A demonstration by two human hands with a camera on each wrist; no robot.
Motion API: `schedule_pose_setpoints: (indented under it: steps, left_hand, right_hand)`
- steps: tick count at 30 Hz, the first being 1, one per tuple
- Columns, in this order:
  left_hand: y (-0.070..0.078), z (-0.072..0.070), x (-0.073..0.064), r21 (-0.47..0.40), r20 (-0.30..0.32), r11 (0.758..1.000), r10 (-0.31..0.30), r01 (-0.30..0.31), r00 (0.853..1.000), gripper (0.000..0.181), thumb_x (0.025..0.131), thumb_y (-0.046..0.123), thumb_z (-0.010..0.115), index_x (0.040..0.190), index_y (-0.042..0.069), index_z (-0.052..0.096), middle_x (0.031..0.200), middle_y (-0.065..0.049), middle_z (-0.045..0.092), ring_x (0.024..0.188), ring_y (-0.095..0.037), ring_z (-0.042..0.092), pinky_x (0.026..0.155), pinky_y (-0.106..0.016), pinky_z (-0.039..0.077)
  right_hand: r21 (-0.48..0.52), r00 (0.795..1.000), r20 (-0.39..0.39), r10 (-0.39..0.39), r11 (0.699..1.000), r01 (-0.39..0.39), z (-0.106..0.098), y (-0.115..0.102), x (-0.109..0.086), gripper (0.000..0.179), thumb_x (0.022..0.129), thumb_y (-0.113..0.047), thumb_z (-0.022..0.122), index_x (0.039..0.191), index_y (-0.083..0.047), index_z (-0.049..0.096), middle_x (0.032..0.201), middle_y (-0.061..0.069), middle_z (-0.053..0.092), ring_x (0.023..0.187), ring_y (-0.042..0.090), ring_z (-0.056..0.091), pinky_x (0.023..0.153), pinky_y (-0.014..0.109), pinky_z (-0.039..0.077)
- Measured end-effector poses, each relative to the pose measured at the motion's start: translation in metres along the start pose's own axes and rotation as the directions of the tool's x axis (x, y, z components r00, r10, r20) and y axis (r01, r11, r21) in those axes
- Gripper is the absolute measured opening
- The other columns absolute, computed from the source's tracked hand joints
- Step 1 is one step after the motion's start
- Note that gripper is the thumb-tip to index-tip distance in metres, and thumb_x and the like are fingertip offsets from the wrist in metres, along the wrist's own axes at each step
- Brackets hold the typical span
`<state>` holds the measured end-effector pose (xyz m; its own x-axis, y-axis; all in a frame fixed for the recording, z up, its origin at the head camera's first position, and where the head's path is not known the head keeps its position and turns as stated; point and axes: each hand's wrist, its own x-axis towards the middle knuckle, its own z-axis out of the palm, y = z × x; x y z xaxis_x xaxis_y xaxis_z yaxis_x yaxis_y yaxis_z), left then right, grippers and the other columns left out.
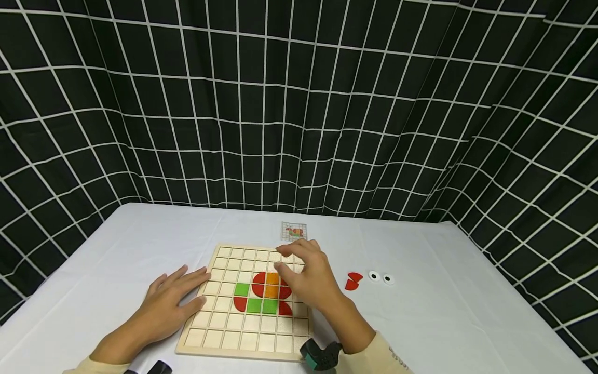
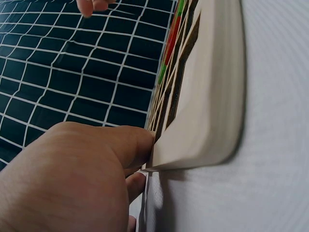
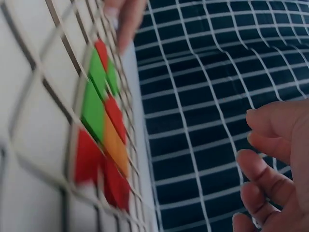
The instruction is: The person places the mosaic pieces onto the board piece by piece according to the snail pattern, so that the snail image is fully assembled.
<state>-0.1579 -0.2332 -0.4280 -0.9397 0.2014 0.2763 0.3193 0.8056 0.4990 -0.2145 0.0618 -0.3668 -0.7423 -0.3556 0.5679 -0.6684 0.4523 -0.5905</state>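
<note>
A wooden grid board [image 1: 224,337] lies on the table, a pattern of tiles near its middle. Orange tiles [image 1: 272,285] sit between red rounded pieces [image 1: 258,284], with green squares [image 1: 254,305] below and to the left. Along the board's left edge rests my left hand [image 1: 168,301], fingers spread; in the left wrist view its thumb [image 2: 130,145] touches the corner region of the frame. My right hand [image 1: 313,275] hovers over the board's right side. Its thumb and forefinger are bent and apart, with nothing between them, as the right wrist view also shows [image 3: 275,169].
Right of the board lie two red pieces [image 1: 353,281] and two white eye discs [image 1: 380,278]. Behind the board is a small picture card [image 1: 294,231] with a coloured figure on a grid. A black curtain with white grid lines [image 1: 280,104] surrounds the white table [image 1: 444,311].
</note>
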Motion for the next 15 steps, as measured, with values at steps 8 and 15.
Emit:
schedule_pose_setpoints:
  steps: [8,15]
  left_hand:
    - [0.000,0.000,0.001,0.006,0.002,1.000,0.005,-0.005,1.000,0.046,0.093,0.029,0.064,0.135,0.011,0.058,0.141,-0.008,0.050,0.136,-0.043,0.028,0.103,-0.065,0.010]
    - [0.001,0.000,0.001,-0.009,0.004,1.000,-0.002,0.002,1.000,0.046,0.093,0.028,0.064,0.135,0.011,0.058,0.142,-0.009,0.050,0.136,-0.044,0.028,0.103,-0.065,0.010]
  right_hand:
    - [-0.056,0.995,-0.104,0.003,0.998,-0.009,-0.041,0.025,-0.005,0.025,0.079,-0.004,0.077,0.103,-0.010,0.073,0.093,-0.002,0.066,0.092,0.021,0.056,0.073,0.044,0.046]
    - [-0.107,0.990,-0.133,0.044,0.993,-0.058,-0.072,0.050,-0.016,0.026,0.080,-0.001,0.075,0.103,-0.011,0.073,0.091,-0.006,0.065,0.090,0.016,0.055,0.075,0.043,0.045]
